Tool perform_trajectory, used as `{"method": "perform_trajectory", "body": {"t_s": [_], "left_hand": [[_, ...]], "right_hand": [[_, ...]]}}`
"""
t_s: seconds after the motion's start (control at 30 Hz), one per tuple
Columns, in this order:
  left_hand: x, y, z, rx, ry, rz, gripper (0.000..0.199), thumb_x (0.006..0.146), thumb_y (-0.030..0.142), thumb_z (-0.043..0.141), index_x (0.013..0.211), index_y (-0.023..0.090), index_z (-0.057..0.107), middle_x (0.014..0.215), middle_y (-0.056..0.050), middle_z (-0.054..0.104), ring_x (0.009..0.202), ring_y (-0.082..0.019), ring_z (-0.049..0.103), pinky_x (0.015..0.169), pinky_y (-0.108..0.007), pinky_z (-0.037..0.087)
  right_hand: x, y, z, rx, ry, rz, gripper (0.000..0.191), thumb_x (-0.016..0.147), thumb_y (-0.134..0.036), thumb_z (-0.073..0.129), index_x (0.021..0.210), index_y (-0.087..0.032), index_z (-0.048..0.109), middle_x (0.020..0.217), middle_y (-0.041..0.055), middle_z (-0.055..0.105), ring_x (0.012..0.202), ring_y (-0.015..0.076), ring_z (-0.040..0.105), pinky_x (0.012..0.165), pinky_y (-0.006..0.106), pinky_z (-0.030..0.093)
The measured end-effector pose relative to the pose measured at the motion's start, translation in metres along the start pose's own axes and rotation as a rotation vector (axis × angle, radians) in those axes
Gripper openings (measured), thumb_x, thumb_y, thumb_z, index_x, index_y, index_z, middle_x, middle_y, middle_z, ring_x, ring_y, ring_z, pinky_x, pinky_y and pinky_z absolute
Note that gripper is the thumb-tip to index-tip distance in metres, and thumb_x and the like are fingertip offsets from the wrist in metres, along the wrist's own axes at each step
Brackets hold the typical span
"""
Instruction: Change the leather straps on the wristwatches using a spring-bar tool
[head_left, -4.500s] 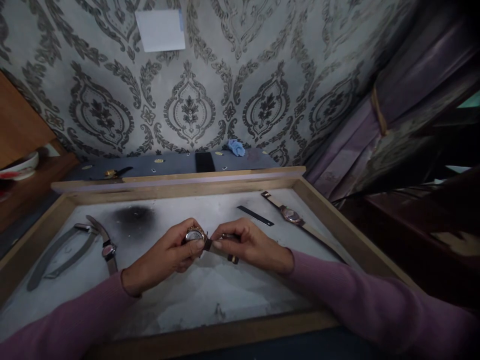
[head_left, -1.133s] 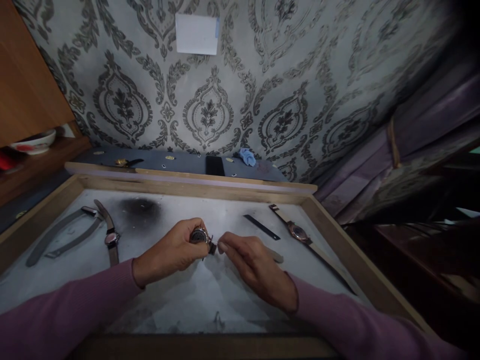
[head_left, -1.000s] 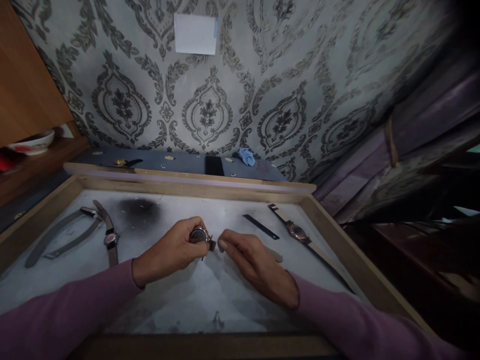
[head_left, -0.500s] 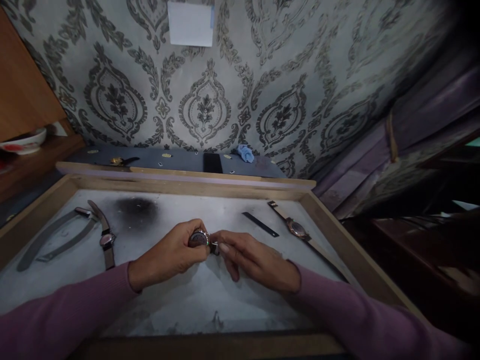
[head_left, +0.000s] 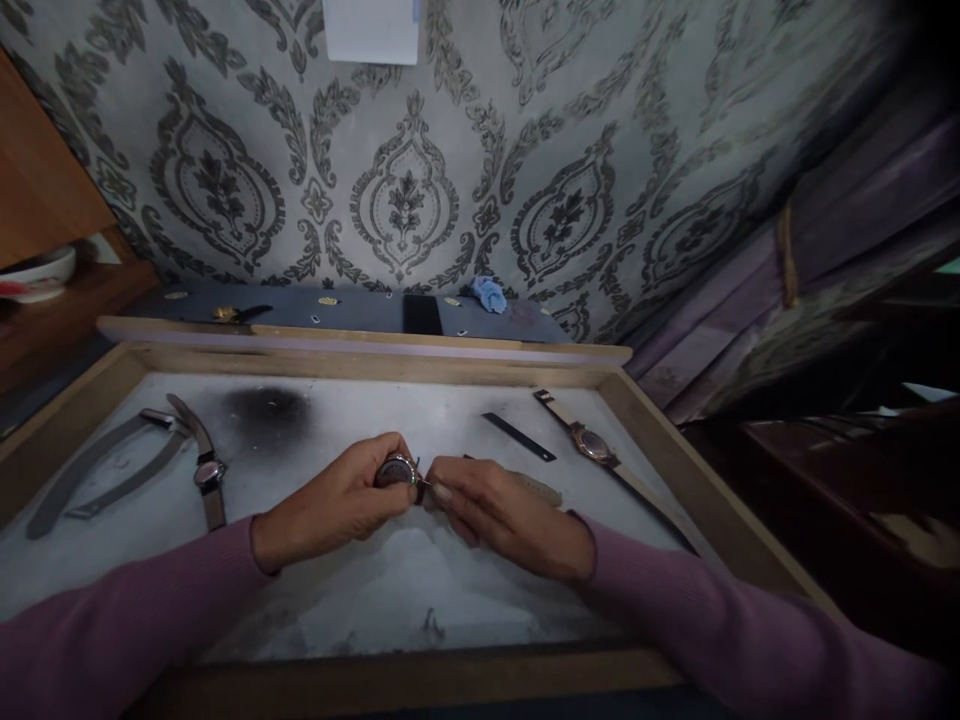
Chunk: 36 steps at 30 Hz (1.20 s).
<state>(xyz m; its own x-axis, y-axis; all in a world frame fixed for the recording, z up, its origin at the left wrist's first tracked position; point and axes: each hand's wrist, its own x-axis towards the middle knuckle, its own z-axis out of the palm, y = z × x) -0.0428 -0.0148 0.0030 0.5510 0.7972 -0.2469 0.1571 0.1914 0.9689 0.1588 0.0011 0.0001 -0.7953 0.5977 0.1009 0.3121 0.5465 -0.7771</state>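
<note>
In the head view, the right hand [head_left: 502, 512] has come in close: a second ago a gap stood between its fingertips and the watch [head_left: 396, 471]; now they are right up at the watch's edge. The watch stays in the left hand [head_left: 341, 508]. A pale strap [head_left: 541, 489], hardly showing half a second ago, peeks out again behind the right hand. The work seems to centre on the joint between case and band, with one hand steadying and the other doing the fine part.

The left fingers are closed around the case, thumb against its near side. The right fingers are pinched together on a thin, light pin [head_left: 426, 483]; it is so small and dim that it may equally be the tip of a tool.

The watch is held up above the pale counter [head_left: 360, 610], about midway across. It has a round case, its shown side dark, with a bright metal edge catching the light. A short dark band [head_left: 419, 495] sits at the edge facing the right hand; whether it is attached cannot be told.
</note>
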Motion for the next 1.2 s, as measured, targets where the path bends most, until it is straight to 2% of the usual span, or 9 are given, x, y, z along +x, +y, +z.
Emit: {"method": "perform_trajectory", "body": {"t_s": [0.13,0.4,0.67,0.97,1.2], "left_hand": [[-0.003,0.004,0.0,0.033,-0.032,-0.005,0.009,0.082,0.019,0.049,0.078,0.019,0.041,0.055,0.011,0.032,0.045,-0.005,0.026,0.04,-0.018,0.021],[-0.003,0.002,0.004,0.146,-0.038,0.048,0.014,0.09,0.031,0.044,0.082,0.02,0.04,0.056,0.01,0.032,0.047,-0.006,0.028,0.042,-0.019,0.024],[0.001,-0.009,0.005,0.198,-0.021,0.101,0.014,0.09,0.03,0.044,0.081,0.02,0.038,0.059,0.009,0.033,0.048,-0.007,0.029,0.044,-0.021,0.024],[0.003,-0.015,0.008,0.214,0.051,0.115,0.016,0.092,0.03,0.042,0.08,0.021,0.038,0.062,0.008,0.032,0.05,-0.008,0.028,0.047,-0.022,0.025],[0.005,-0.024,0.015,0.2,0.17,0.153,0.016,0.093,0.032,0.042,0.081,0.021,0.038,0.063,0.007,0.034,0.053,-0.009,0.031,0.049,-0.023,0.026]], "right_hand": [[-0.002,-0.002,0.003,-0.132,0.049,0.019,0.025,0.096,-0.022,0.03,0.071,-0.022,0.033,0.066,-0.0011,0.043,0.059,0.0116,0.04,0.057,0.028,0.034],[-0.005,0.005,0.009,-0.256,0.025,-0.004,0.021,0.088,-0.012,0.033,0.07,-0.022,0.031,0.065,-0.002,0.042,0.056,0.0111,0.037,0.054,0.028,0.031],[-0.007,0.006,0.011,-0.425,-0.022,0.057,0.02,0.08,-0.002,0.036,0.073,-0.02,0.04,0.073,0.0023,0.053,0.061,0.0129,0.046,0.056,0.028,0.035],[-0.003,0.009,0.007,-0.451,-0.046,0.102,0.018,0.078,-0.001,0.038,0.075,-0.018,0.044,0.072,0.0021,0.053,0.059,0.0119,0.043,0.056,0.027,0.03],[-0.002,0.009,0.005,-0.43,-0.036,0.154,0.018,0.081,-0.003,0.041,0.072,-0.018,0.04,0.066,-0.001,0.048,0.056,0.0103,0.04,0.055,0.026,0.028]]}}
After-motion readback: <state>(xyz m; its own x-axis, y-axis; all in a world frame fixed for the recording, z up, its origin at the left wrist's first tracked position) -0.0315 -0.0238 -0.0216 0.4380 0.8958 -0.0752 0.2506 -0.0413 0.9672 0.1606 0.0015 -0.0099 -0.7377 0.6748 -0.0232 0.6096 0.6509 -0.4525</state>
